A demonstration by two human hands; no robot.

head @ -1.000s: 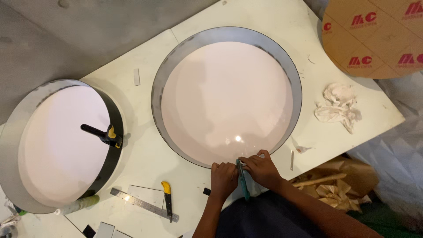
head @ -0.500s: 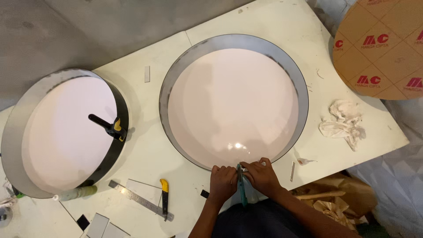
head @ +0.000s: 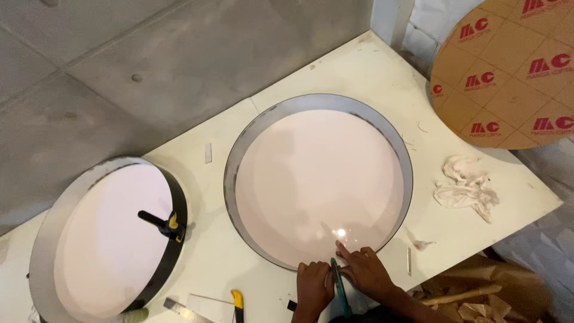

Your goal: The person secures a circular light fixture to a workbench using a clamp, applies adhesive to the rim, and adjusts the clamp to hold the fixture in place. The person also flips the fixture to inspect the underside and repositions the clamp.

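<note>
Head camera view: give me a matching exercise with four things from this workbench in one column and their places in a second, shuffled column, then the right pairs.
Things:
1. crumpled white rag
2. black clamp
3. brown round board
4. green-handled tool

Places:
A. leaning at the table's far right corner
B. between the left hand and right hand, at the large ring's near rim
C. on the table, right of the large ring
D. on the rim of the smaller ring at the left

Pairs: 1-C, 2-D, 3-A, 4-B
</note>
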